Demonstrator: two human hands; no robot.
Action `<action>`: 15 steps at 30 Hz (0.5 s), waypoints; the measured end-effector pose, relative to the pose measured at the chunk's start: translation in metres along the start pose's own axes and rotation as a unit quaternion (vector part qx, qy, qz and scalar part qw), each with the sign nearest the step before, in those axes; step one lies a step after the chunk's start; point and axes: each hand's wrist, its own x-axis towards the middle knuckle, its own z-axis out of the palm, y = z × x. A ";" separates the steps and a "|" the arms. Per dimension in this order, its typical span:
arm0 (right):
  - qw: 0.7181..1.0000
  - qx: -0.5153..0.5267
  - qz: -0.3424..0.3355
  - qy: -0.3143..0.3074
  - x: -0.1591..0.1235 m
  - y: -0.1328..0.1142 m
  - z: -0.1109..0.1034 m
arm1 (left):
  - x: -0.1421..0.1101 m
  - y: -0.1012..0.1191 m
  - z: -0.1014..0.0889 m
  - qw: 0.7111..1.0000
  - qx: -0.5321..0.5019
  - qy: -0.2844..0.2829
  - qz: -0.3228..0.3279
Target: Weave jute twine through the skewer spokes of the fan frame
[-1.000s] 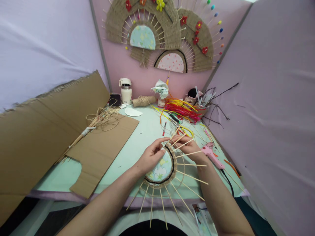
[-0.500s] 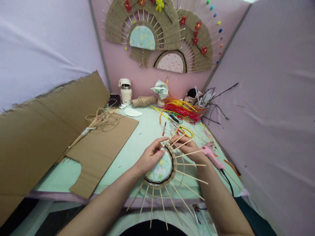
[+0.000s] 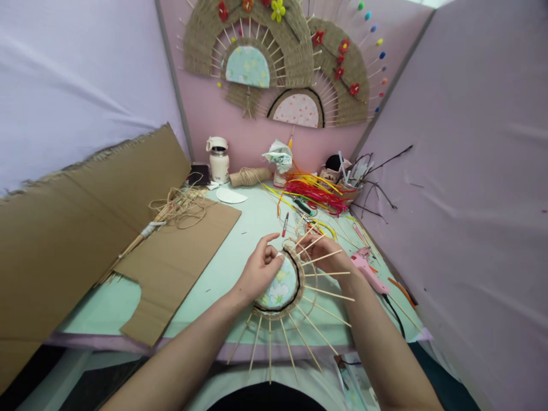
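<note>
Turned slightly, the half-round fan frame [image 3: 280, 292] lay pinched in my left grip [image 3: 259, 274], whose forefinger [image 3: 269, 237] had lifted clear, which I judged freed the upper end for my right grip [image 3: 329, 257], just beside among the sticks [image 3: 329, 274], though its closure I couldn't tell.

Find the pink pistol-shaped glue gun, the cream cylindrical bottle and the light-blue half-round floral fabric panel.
Pink pistol-shaped glue gun [image 3: 371, 275], head view: its body.
Cream cylindrical bottle [image 3: 220, 166], head view: its side.
Light-blue half-round floral fabric panel [image 3: 281, 287], head view: its printed face.
</note>
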 end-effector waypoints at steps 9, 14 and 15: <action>0.996 0.063 0.056 0.000 0.002 0.001 -0.009 | 0.001 -0.001 0.000 0.999 0.012 0.018 -0.032; 0.998 0.056 0.039 -0.002 0.002 0.003 -0.012 | 0.004 -0.004 -0.002 0.998 0.033 0.044 -0.034; 0.998 0.051 0.039 -0.001 0.002 0.003 -0.012 | 0.006 -0.004 -0.003 0.997 0.036 0.055 -0.032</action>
